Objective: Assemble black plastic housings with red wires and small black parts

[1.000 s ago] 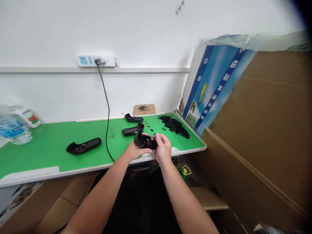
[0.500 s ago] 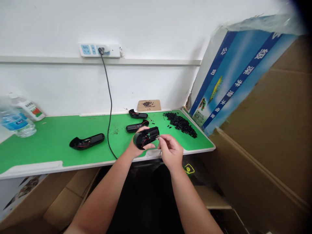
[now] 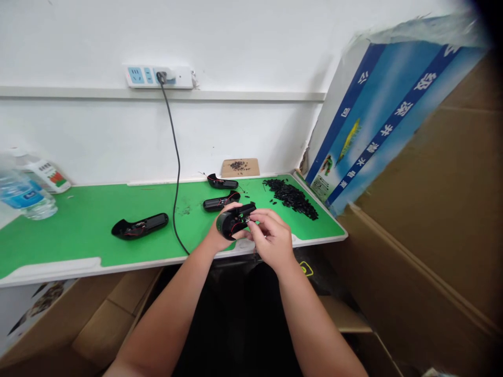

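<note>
A curved black plastic housing with red wires inside is gripped in my left hand, above the front edge of the green table. The fingers and thumb of my right hand pinch a small silvery part at the housing's open side; its exact kind is too small to tell. A thin wire hangs below the right hand. Just beyond the hands lie two similar black housings, one nearer and one farther back. Another housing rests to the left.
A heap of small black pieces lies at the right. Behind, a cardboard piece bears tiny dark parts. A cable drops from the wall socket strip across the table. Bottles stand left; a blue box rises right.
My right hand has moved left and slightly inward, bringing the small silvery part from the housing's end to over its open side. My left hand keeps its hold.
</note>
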Available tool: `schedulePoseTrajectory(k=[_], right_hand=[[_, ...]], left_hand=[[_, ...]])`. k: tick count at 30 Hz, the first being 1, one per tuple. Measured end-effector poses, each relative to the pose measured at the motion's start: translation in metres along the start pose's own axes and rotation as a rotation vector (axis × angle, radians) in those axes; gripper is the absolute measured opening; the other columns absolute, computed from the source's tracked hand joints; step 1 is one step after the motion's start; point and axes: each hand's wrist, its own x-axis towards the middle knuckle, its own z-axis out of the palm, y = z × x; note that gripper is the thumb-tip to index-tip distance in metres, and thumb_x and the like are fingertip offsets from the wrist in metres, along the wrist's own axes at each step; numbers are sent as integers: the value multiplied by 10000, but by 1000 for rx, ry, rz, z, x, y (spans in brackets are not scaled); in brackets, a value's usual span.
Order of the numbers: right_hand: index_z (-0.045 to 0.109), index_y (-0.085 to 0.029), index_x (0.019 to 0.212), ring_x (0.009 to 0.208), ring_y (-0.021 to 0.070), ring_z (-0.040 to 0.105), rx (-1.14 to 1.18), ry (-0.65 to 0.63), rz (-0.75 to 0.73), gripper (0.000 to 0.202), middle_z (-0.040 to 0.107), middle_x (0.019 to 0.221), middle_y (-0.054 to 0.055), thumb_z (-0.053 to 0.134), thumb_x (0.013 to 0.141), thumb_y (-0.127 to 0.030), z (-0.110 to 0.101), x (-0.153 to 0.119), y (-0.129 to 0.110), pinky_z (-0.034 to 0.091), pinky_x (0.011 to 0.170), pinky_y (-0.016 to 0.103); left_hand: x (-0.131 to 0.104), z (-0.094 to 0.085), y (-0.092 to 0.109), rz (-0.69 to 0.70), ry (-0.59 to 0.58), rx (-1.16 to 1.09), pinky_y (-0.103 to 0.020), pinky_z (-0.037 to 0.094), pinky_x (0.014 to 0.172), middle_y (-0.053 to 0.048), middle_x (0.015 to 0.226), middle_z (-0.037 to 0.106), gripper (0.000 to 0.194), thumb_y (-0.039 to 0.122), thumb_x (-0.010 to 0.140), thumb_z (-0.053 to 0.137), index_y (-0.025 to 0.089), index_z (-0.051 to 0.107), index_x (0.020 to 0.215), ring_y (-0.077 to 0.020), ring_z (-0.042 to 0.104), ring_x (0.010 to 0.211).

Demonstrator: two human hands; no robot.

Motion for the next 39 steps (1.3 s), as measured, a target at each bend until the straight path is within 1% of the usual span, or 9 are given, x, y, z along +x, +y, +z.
schedulePoseTrajectory(k=[4,8,11,15,19,22,25,31,39], right_hand=[[689,-204,884,850,175,672,32,1,2,109,699,935,65,592,868,-158,-1,0,1,571,745,311],[687,-201,868,685,150,649,46,-35,103,87,695,828,40,600,869,-198,0,-2,3,540,625,279],[686,-197,853,620,144,620,-26,-8,150,95,678,740,26,593,868,-206,4,0,4,511,580,272],[698,-178,868,702,170,631,-225,69,-66,151,682,779,69,547,882,-169,10,8,6,523,663,299],[705,-157,816,716,172,617,-354,-86,-228,210,656,768,88,509,890,-140,17,20,10,506,668,281],[703,-168,764,690,167,597,-445,-225,-236,200,628,729,69,532,863,-135,17,28,10,480,637,268],[708,-164,763,693,165,597,-477,-291,-253,190,627,736,68,541,846,-128,15,31,10,469,628,260],[714,-166,798,715,165,604,-447,-264,-281,205,639,755,72,523,867,-137,13,27,11,484,655,257],[702,-176,855,759,177,626,-295,-186,-268,203,658,800,80,507,885,-130,19,20,10,530,694,292]], left_hand=[[0,1,1,-1,-9,-37,-418,472,981,-104,1157,630,645,317,628,833,185,546,1190,-252,621,1062],[-1,2,4,-53,-37,-100,-401,498,939,-99,1152,633,680,338,616,847,192,541,1206,-235,634,1021],[0,4,5,-108,-47,-144,-401,499,937,-93,1125,643,704,349,602,856,191,544,1213,-234,634,1013],[1,6,0,-149,-33,-186,-418,484,967,-99,1109,654,658,311,580,861,174,568,1153,-243,629,1026],[1,6,-5,-176,-39,-199,-458,445,1029,-126,1199,635,695,228,566,835,167,551,1197,-265,610,1098],[0,5,-5,-173,-49,-198,-476,432,1050,-144,1233,628,686,186,574,798,154,547,1212,-280,601,1130],[0,5,-1,-169,-50,-210,-477,443,1045,-146,1235,637,664,177,571,781,148,561,1197,-293,602,1139],[1,6,0,-195,-70,-176,-468,466,1022,-131,1230,648,672,180,547,786,151,589,1188,-284,621,1095],[-1,5,-5,-126,-66,-164,-452,461,1029,-127,1227,636,649,136,583,735,164,560,1208,-270,605,1124]])
